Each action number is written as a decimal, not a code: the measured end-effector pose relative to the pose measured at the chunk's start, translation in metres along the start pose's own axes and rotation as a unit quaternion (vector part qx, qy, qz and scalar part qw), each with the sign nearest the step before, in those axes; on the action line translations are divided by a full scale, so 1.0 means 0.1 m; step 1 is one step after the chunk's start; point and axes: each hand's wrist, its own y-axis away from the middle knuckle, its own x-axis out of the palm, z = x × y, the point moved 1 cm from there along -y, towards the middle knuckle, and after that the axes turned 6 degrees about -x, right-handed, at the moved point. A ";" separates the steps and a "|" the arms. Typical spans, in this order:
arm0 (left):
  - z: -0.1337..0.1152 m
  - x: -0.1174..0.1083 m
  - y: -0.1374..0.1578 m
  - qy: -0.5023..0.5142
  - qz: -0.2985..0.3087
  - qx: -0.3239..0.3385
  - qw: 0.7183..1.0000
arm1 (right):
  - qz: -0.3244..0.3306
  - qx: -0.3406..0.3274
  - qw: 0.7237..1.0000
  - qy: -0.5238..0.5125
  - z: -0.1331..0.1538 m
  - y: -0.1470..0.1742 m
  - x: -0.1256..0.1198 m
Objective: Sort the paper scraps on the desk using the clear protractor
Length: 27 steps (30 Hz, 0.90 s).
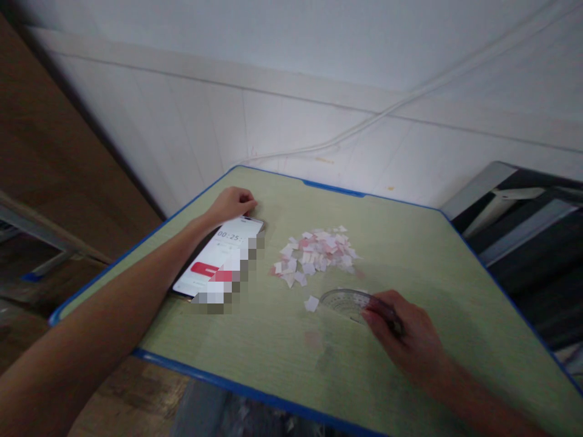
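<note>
In my right hand (pixel 405 331) is a clear semicircular protractor (pixel 344 301), pinched at one end between thumb and fingers and held just over the table. One loose paper scrap (pixel 311 303) lies by the protractor's far left end. Beyond it is a loose pile of small white and pink paper pieces (pixel 319 252). My left hand (pixel 231 203) rests on the tabletop with its fingers curled in, and nothing shows in them. Beside that hand and forearm lies a phone (pixel 218 255) with a running-timer style display, partly pixelated.
The green table (pixel 401 243) has a blue rim and stands against a white wall (pixel 300 115) with a cable along it. At the right edge are dark folded items (pixel 537 224). A brown panel (pixel 68 121) stands on the left.
</note>
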 end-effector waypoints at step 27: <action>-0.05 -0.02 0.03 0.012 0.005 -0.020 1.000 | 0.036 0.021 0.999 0.027 -0.01 0.00 0.02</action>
